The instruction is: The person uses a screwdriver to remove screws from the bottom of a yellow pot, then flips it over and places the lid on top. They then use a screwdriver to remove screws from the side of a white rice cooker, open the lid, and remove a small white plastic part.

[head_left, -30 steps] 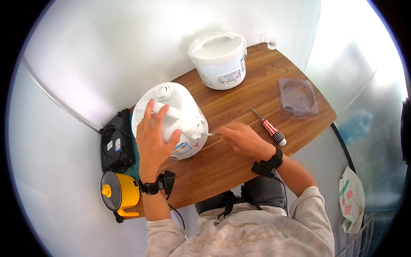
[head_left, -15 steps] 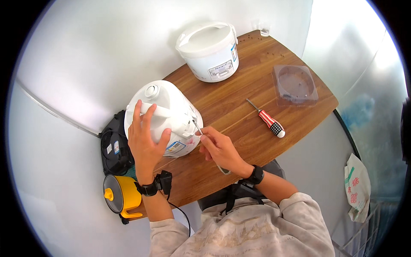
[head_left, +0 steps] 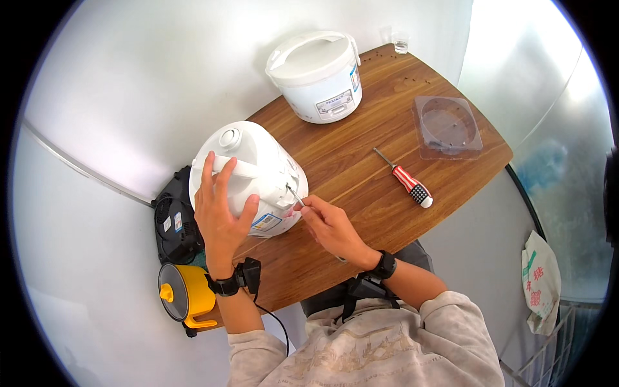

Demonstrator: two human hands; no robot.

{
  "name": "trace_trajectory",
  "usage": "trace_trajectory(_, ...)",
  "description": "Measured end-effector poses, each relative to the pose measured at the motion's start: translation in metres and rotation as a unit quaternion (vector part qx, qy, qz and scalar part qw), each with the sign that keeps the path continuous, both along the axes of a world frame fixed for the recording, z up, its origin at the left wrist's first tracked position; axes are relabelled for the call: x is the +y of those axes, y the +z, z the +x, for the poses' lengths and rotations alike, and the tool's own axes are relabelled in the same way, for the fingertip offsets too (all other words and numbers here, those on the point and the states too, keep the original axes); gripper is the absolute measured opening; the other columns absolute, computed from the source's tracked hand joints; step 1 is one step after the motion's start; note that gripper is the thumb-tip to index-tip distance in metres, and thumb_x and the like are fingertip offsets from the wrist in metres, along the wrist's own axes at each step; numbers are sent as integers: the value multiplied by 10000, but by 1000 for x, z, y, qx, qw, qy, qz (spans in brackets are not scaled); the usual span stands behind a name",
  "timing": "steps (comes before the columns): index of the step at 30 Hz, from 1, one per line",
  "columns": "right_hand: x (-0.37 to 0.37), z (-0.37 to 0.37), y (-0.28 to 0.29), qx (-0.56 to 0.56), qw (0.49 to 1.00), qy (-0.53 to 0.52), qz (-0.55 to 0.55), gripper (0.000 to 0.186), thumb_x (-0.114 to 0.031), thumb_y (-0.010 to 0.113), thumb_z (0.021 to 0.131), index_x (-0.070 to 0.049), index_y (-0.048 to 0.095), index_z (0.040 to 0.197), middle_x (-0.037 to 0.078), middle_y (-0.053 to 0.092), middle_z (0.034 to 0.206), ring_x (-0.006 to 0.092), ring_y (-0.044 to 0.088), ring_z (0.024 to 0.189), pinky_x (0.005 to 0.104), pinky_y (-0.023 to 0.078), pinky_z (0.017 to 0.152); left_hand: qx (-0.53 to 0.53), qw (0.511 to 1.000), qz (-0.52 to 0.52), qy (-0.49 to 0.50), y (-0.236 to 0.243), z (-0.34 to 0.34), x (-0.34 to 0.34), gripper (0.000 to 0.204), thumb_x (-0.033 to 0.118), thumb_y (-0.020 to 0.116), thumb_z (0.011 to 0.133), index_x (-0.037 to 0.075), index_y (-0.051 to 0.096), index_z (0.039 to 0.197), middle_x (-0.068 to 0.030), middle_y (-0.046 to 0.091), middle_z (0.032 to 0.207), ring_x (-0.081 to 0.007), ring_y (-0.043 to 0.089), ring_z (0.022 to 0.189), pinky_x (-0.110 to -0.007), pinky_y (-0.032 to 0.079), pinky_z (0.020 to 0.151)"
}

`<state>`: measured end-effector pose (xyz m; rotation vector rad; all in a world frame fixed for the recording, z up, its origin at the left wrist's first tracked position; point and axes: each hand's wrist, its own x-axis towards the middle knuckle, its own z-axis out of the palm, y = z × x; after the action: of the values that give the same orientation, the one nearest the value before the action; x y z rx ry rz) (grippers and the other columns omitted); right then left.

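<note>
A white rice cooker (head_left: 274,155) with a round steam vent on its lid stands at the table's left side. Across its lid and carry handle lies my left hand (head_left: 222,209), fingers and thumb spread and open, steadying contact from the near side. My right hand (head_left: 332,226) is closed around slim metal tweezers (head_left: 294,195). Their tip touches or nearly touches a small dark opening on the cooker's right side. Most of the tweezers' middle is hidden by my fingers, and the rear end (head_left: 340,259) shows below the palm.
A second white rice cooker (head_left: 319,84) stands at the back. On the table lie a screwdriver with a patterned handle (head_left: 412,186), a clear plastic tray (head_left: 449,126) with small screws, and a small cup (head_left: 400,45). A yellow pot (head_left: 196,290) and black appliance (head_left: 173,222) sit at left.
The tweezers now lean at a flatter angle, with their tip lower at the opening in the cooker's side. My left hand stays in place on the lid.
</note>
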<state>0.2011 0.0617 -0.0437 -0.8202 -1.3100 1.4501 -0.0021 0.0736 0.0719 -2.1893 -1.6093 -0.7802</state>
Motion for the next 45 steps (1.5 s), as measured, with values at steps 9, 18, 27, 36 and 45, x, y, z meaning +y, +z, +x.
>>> trace_trajectory(9, 0, 5, 13, 28, 997, 44, -52, 264, -227, 470, 1118, -44, 643, 1201, -21, 482, 654, 58, 454, 534, 235, 374, 501, -4, 1000, -3, -2, 0, 1, 0, 637, 346, 740, 808, 164, 605, 1404, -153, 442, 1587, -366, 577, 1231, -454, 478, 1018)
trace_trajectory(18, 11, 28, 38, 115, 960, 180, -179, 256, -200, 449, 1104, -19, 627, 1135, 6, 518, 642, 103, 513, 494, 256, 426, 474, 8, 1000, -9, -6, 3, 0, 0, 632, 343, 738, 813, 168, 602, 1405, -155, 436, 1592, -369, 569, 1257, -450, 464, 1014)
trace_trajectory(27, 17, 29, 43, -1, 983, 142, -113, 218, -170, 516, 1066, -10, 665, 1055, 50, 586, 620, 134, 596, 522, 286, 477, 503, 11, 1000, -27, -5, 5, 2, -2, 612, 327, 719, 828, 147, 601, 1401, -167, 438, 1585, -372, 561, 1271, -459, 455, 1017)
trace_trajectory(36, 33, 32, 19, -234, 942, -71, 228, 190, -32, 611, 922, -53, 698, 1089, 150, 685, 748, 346, 636, 641, 417, 515, 611, 2, 999, -23, -29, 9, 1, -1, 573, 333, 712, 839, 128, 621, 1365, -175, 471, 1553, -397, 546, 1295, -475, 476, 1016)
trace_trajectory(45, 53, 52, 52, -445, 718, -152, 513, 142, -93, 675, 804, -79, 684, 945, 45, 611, 740, 224, 657, 727, 366, 446, 682, -22, 998, -50, -38, 12, -6, -3, 546, 317, 702, 846, 131, 627, 1354, -172, 478, 1549, -409, 531, 1336, -491, 481, 1053)
